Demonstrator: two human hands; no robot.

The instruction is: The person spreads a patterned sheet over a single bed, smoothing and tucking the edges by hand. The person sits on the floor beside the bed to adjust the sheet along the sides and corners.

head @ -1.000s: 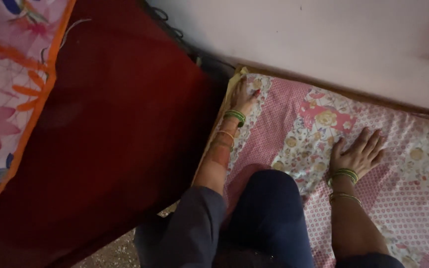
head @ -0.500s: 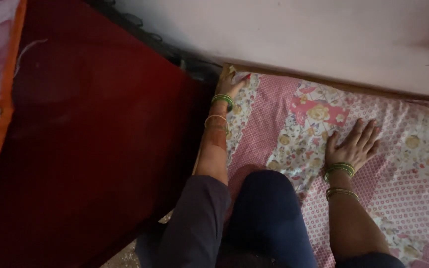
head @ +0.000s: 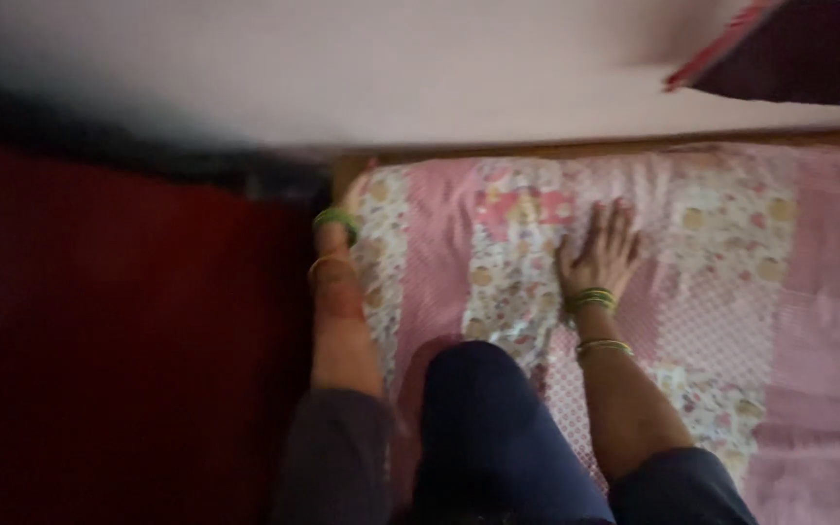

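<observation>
Two hands on one pink floral bedsheet [head: 731, 282], spread flat with its long axis running left to right along the far wall [head: 420, 68]. Right hand [head: 599, 255]: fingers released, splayed, palm down mid-sheet, pointing far. Left hand [head: 350, 199]: at the sheet's far left corner, beside a dark red surface [head: 119, 340]; finger state cannot be told, blurred. Knee [head: 483, 408] in dark blue, near edge.

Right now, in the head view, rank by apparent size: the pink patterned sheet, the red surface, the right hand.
1. Pink patterned sheet
2. Red surface, close behind; partly cropped, so unsure
3. Right hand, smallest
</observation>
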